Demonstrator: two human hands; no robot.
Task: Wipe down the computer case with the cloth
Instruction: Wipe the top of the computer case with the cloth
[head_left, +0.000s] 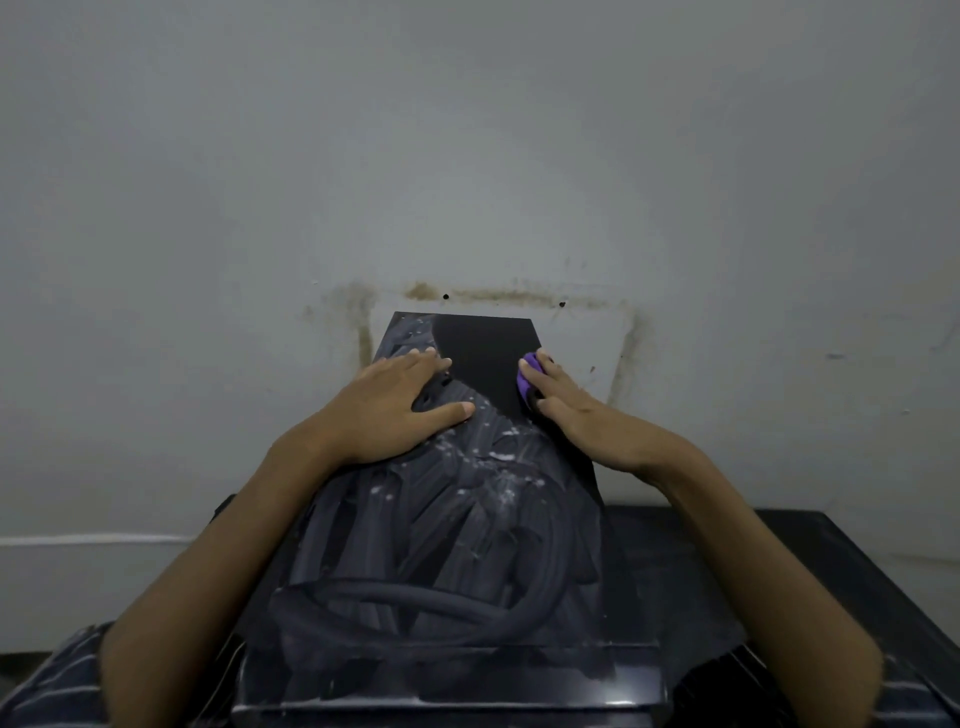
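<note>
The tall black computer case (467, 519) stands on a dark tabletop (779, 571) against the stained grey wall (467, 156), its top panel smeared with grey streaks and white flecks — only a far patch looks clean and matte. The left hand (389, 405) lies flat on the panel, fingers spread and straight, holding nothing. The right hand (566, 410) presses a small purple cloth (529, 374) against the case's far right edge, fingers curled round it — most of the cloth is hidden beneath them.
</note>
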